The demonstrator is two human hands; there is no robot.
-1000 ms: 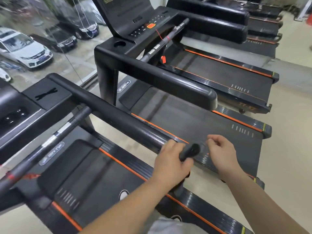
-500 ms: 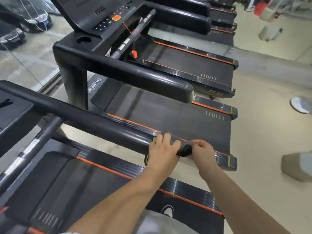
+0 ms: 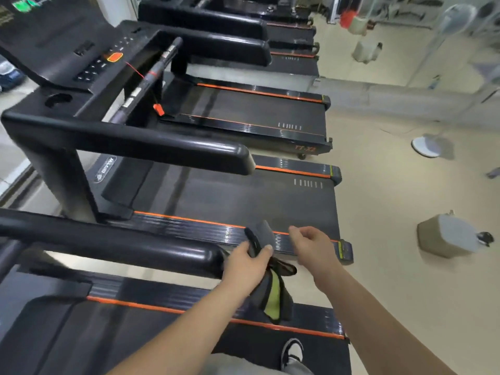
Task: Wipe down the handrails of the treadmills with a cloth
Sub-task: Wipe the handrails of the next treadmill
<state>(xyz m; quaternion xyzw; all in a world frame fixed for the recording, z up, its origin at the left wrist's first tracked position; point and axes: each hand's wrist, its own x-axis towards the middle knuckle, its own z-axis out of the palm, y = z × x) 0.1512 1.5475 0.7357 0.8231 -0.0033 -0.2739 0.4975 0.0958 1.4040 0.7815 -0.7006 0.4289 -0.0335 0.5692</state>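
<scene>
The left hand (image 3: 247,265) pinches the cloth (image 3: 273,296) at the near rail (image 3: 121,243) end. Most dangles, so it could slip free. The right hand (image 3: 311,243) seems loosely curled, empty.

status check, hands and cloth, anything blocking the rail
Left hand grips the cloth just off the near handrail end. Right hand empty, beside the cloth. Nothing sits on the next handrail.
</scene>
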